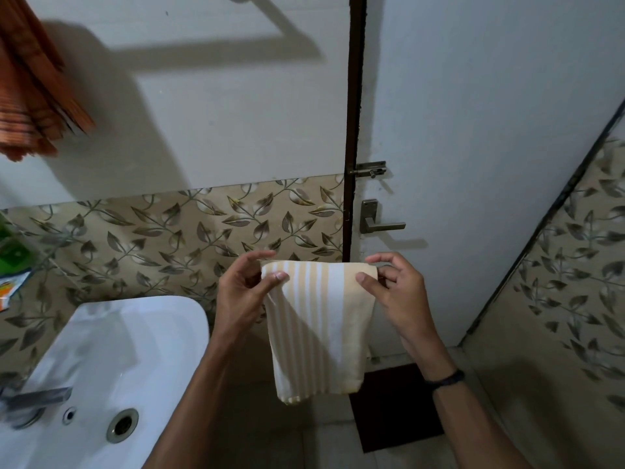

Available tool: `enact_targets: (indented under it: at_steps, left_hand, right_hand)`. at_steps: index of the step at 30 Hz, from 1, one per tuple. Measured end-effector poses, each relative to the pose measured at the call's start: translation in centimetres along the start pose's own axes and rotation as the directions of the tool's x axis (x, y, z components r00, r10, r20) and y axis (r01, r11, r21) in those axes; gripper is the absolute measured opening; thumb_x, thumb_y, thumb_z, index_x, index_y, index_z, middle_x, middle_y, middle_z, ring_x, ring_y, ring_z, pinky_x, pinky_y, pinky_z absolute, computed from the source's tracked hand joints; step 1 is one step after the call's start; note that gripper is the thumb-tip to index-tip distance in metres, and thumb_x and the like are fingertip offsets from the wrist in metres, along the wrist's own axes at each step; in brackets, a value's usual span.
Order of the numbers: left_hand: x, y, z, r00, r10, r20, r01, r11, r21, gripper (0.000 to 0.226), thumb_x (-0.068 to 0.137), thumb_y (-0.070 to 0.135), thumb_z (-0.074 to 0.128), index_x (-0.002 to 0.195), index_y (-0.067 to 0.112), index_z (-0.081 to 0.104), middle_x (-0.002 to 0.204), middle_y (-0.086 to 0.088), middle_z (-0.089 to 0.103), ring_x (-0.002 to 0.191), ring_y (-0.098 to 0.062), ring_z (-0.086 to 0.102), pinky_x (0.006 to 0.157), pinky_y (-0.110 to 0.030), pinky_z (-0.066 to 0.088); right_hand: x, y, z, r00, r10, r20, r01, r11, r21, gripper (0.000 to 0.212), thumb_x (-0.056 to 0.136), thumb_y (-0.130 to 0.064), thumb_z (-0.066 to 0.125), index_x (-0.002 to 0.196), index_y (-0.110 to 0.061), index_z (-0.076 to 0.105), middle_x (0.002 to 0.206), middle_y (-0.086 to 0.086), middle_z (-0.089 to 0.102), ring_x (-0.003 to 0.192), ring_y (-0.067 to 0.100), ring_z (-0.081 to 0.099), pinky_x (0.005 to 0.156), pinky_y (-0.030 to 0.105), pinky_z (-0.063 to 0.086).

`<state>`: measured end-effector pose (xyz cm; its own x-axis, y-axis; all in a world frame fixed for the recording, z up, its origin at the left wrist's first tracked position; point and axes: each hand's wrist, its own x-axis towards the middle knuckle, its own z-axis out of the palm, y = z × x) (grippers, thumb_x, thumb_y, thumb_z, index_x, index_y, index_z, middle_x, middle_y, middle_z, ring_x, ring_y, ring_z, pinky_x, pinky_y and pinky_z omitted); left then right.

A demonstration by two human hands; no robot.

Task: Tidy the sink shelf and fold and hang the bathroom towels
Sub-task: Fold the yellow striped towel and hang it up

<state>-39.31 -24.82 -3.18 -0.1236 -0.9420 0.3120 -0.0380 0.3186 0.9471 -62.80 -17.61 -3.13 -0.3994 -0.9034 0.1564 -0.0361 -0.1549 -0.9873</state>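
White wall [220,113], leaf-patterned tiles [162,231], latched door [473,130], perhaps tiled floor [331,445].

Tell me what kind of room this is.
Most likely a small home bathroom: a white washbasin with a tap, leaf-patterned wall tiles, and a door with a latch.

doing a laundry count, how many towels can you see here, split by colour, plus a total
Cream and white striped towel, held at its top corners by the left hand and right hand: 1
Orange towel, hanging at upper left: 1
Total: 2
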Motion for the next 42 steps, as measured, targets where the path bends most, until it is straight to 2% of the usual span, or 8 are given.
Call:
enact_targets:
  at_steps: [3, 8, 15, 20, 25, 30, 38, 42]
  left_hand:
    - [0.8, 0.6, -0.6, 0.999, 0.047, -0.025, -0.046, 0.999, 0.029, 0.037, 0.083, 0.004, 0.079, 0.118, 0.011, 0.067, 0.097, -0.004, 0.074, 0.09, -0.015, 0.071, 0.073, -0.025, 0.057]
    - [1.8, 1.6, -2.0, 0.955, 0.087, 0.285, -0.099, 0.995, 0.027, 0.079, 0.083, -0.014, 0.073, 0.136, 0.036, 0.044, 0.134, -0.01, 0.058, 0.122, -0.024, 0.061, 0.096, -0.04, 0.057]
    - [3.8, 3.3, -1.4, 0.978, 0.203, 0.042, -0.207, 0.968, 0.144, 0.057, 0.085, -0.004, 0.075, 0.12, 0.039, 0.061, 0.107, -0.005, 0.072, 0.101, -0.022, 0.07, 0.086, -0.046, 0.06]
    - [4.8, 4.9, -0.6, 0.978, 0.17, -0.117, -0.179, 0.981, -0.073, 0.039, 0.081, -0.007, 0.077, 0.114, 0.01, 0.066, 0.099, -0.015, 0.073, 0.09, -0.026, 0.07, 0.081, -0.037, 0.057]
    - [6.8, 7.7, -0.3, 0.952, 0.229, -0.205, -0.264, 0.951, -0.16, 0.039, 0.08, -0.008, 0.078, 0.11, 0.013, 0.065, 0.099, -0.015, 0.073, 0.089, -0.025, 0.07, 0.08, -0.031, 0.057]
    - [9.3, 11.0, -0.5, 0.939, 0.196, -0.283, -0.274, 0.923, -0.271, 0.044, 0.079, -0.008, 0.078, 0.103, 0.023, 0.057, 0.1, -0.006, 0.071, 0.086, -0.019, 0.07, 0.073, -0.027, 0.056]
    - [11.9, 14.7, -2.0, 0.922, 0.279, -0.267, -0.336, 0.921, -0.196, 0.037, 0.083, -0.008, 0.075, 0.116, 0.007, 0.07, 0.103, 0.003, 0.077, 0.093, -0.013, 0.069, 0.09, -0.026, 0.057]
    - [13.2, 15.7, -3.6, 0.919, 0.324, -0.223, -0.348, 0.934, -0.077, 0.037, 0.085, -0.006, 0.074, 0.117, 0.013, 0.073, 0.109, -0.006, 0.077, 0.1, -0.018, 0.07, 0.092, -0.028, 0.056]
  right_hand:
    - [0.4, -0.9, -0.1, 0.998, -0.001, 0.067, -0.005, 0.996, 0.085, 0.033, 0.08, 0.003, 0.078, 0.106, -0.014, 0.068, 0.097, 0.006, 0.077, 0.093, 0.021, 0.074, 0.075, 0.029, 0.059]
    - [1.3, -2.4, -0.3, 0.988, -0.08, 0.129, 0.07, 0.995, 0.077, 0.042, 0.076, 0.012, 0.077, 0.107, -0.015, 0.069, 0.102, -0.004, 0.072, 0.095, 0.011, 0.07, 0.078, 0.024, 0.057]
    - [3.4, -4.6, -0.1, 0.974, -0.224, 0.025, 0.226, 0.968, -0.107, 0.042, 0.074, 0.006, 0.081, 0.102, -0.022, 0.071, 0.099, 0.001, 0.072, 0.091, 0.015, 0.069, 0.082, 0.027, 0.057]
    - [4.5, -6.5, 0.6, 0.955, -0.296, 0.007, 0.293, 0.942, -0.166, 0.039, 0.082, 0.003, 0.076, 0.11, -0.024, 0.07, 0.097, -0.008, 0.071, 0.089, 0.007, 0.068, 0.085, 0.025, 0.057]
    - [6.6, -9.7, 1.4, 0.913, -0.408, 0.027, 0.403, 0.887, -0.226, 0.044, 0.089, 0.001, 0.069, 0.125, -0.024, 0.066, 0.111, -0.012, 0.069, 0.095, 0.004, 0.066, 0.087, 0.021, 0.055]
    - [8.9, -13.8, 0.8, 0.932, -0.23, 0.28, 0.239, 0.971, 0.005, 0.057, 0.085, 0.011, 0.069, 0.128, -0.025, 0.063, 0.116, 0.005, 0.067, 0.096, 0.016, 0.072, 0.088, 0.031, 0.059]
    - [10.8, -17.6, 3.0, 0.922, -0.353, 0.157, 0.368, 0.927, -0.077, 0.043, 0.081, 0.005, 0.076, 0.115, -0.022, 0.073, 0.096, -0.001, 0.076, 0.089, 0.009, 0.073, 0.082, 0.029, 0.06]
    - [12.1, -19.0, 4.2, 0.887, -0.426, 0.179, 0.441, 0.896, -0.055, 0.047, 0.082, 0.001, 0.076, 0.114, -0.033, 0.072, 0.113, -0.005, 0.073, 0.109, 0.017, 0.068, 0.098, 0.041, 0.056]
